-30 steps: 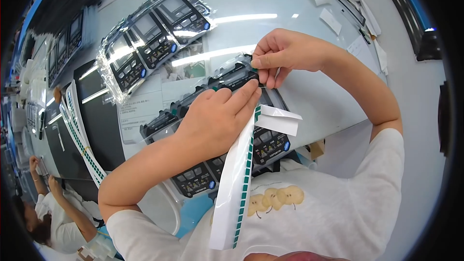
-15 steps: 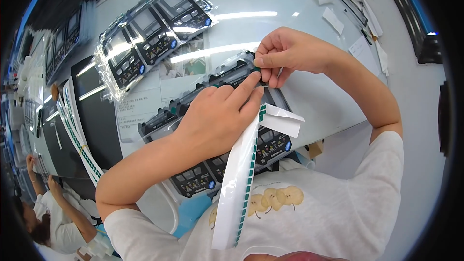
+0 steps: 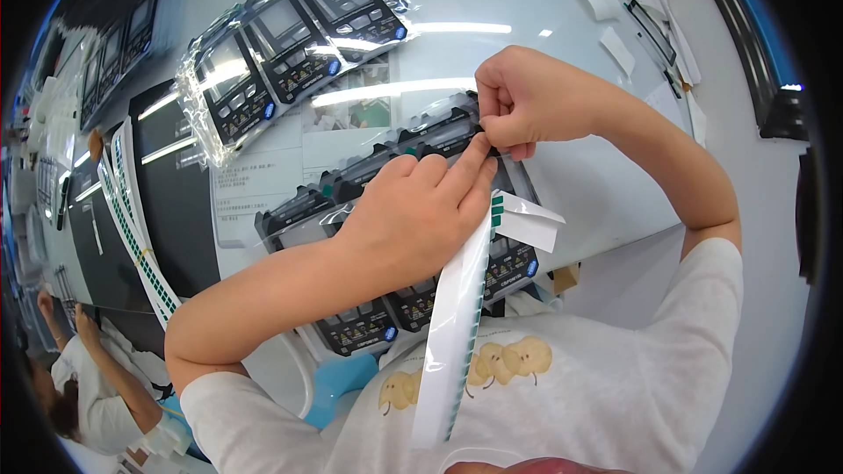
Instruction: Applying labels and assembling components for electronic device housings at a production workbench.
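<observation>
A long white backing strip with small green stickers (image 3: 452, 325) hangs from under my left hand (image 3: 413, 215), which grips it; the thumb is hidden. The left index finger reaches to the far right corner of a row of black plastic panels (image 3: 351, 333) with clear windows, which lies in front of me. At that same corner is my right hand (image 3: 540, 105), its fingers curled and pinched together. Whatever sits between those fingertips is hidden. Small green stickers (image 3: 327, 191) show along the far edge of the panels.
Black panels in clear wrap (image 3: 299, 44) lie farther back, over a printed sheet (image 3: 255, 184). More sticker strips (image 3: 136, 228) rest on a black mat (image 3: 180, 219) at left. Paper scraps (image 3: 617, 51) lie at right. Another person (image 3: 105, 377) works at lower left.
My right hand's fingers have curled in tighter at the panel corner. The left hand and the sticker strip have shifted slightly right, and the view has shifted a little.
</observation>
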The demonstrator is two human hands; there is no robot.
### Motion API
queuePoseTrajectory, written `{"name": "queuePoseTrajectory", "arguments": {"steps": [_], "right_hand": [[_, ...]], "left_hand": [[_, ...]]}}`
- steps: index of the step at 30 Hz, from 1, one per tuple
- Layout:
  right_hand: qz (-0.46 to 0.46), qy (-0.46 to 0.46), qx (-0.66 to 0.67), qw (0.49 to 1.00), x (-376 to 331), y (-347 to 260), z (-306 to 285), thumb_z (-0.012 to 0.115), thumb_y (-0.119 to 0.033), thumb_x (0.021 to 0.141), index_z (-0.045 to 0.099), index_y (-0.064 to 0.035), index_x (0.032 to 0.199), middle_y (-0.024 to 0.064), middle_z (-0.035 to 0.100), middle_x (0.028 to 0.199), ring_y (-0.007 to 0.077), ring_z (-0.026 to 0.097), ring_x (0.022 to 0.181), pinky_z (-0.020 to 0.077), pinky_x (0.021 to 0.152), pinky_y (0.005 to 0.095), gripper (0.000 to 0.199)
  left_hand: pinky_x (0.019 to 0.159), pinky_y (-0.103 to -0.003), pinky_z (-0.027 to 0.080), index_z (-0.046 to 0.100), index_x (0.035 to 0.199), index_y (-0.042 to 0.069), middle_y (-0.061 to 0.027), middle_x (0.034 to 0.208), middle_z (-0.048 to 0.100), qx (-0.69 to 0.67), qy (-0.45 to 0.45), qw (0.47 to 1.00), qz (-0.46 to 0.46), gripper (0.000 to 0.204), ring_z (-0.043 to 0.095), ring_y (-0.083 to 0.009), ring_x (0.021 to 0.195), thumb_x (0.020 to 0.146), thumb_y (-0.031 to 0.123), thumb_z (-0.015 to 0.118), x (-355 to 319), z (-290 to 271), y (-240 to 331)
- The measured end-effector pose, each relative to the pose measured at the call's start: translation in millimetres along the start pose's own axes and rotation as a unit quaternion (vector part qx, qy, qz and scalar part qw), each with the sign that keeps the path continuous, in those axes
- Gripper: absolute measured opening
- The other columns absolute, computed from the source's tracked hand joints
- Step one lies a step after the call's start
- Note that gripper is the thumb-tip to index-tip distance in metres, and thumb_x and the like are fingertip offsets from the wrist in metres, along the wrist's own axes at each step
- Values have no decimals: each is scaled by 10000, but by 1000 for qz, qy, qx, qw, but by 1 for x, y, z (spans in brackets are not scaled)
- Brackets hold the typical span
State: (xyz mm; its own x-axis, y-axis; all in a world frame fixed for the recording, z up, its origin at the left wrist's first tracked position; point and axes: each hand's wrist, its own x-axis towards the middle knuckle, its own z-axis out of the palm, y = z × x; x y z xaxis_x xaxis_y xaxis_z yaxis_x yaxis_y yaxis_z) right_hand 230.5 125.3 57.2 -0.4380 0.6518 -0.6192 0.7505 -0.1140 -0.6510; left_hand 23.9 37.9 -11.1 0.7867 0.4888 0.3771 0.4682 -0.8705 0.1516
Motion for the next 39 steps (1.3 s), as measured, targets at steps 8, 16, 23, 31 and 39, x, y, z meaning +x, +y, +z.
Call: {"name": "queuePoseTrajectory", "arguments": {"steps": [8, 16, 23, 31, 39], "right_hand": [[-13, 10, -11, 1000, 2, 7, 3, 671, -42, 810, 559, 27, 774, 100, 665, 667, 133, 665, 562, 539, 517, 249, 137], [-66, -18, 99, 993, -2, 31, 1, 662, -103, 895, 584, 27, 880, 81, 677, 757, 124, 670, 618, 568, 574, 251, 153], [-85, 90, 118, 985, -37, 33, 4, 676, -105, 961, 582, -38, 954, 31, 668, 785, 66, 622, 633, 480, 539, 193, 115], [-185, -79, 3, 980, -75, 50, 22, 699, -108, 911, 672, -42, 938, 18, 716, 887, 90, 665, 748, 516, 614, 228, 76], [-213, 53, 128, 967, -34, 61, 21, 641, -53, 925, 607, -81, 1125, 79, 587, 1335, 65, 570, 920, 482, 640, 199, 205]], "left_hand": [[650, -304, 459, 677, 1139, -20, -186, 1268, 651, 21, 10, 1000, 6, 390, 559, -171, 752, 792, 152, 632, 1, 2, -1], [648, -307, 495, 663, 1139, -38, -202, 1262, 647, -21, 7, 1000, 20, 397, 589, -172, 732, 787, 143, 640, 2, 2, -4], [629, -351, 511, 663, 1188, 28, -133, 1150, 675, -89, 39, 995, 3, 383, 650, -222, 746, 826, 151, 654, -1, -3, -9], [894, -441, 496, 669, 1231, 61, -105, 1149, 698, -443, -81, 890, -67, 350, 631, -317, 1016, 904, 109, 556, -46, -55, 11], [1119, -411, 395, 561, 1363, 4, -162, 1346, 622, -411, 16, 875, -254, 384, 622, -263, 1225, 1053, 188, 427, -68, -50, -2]]}}
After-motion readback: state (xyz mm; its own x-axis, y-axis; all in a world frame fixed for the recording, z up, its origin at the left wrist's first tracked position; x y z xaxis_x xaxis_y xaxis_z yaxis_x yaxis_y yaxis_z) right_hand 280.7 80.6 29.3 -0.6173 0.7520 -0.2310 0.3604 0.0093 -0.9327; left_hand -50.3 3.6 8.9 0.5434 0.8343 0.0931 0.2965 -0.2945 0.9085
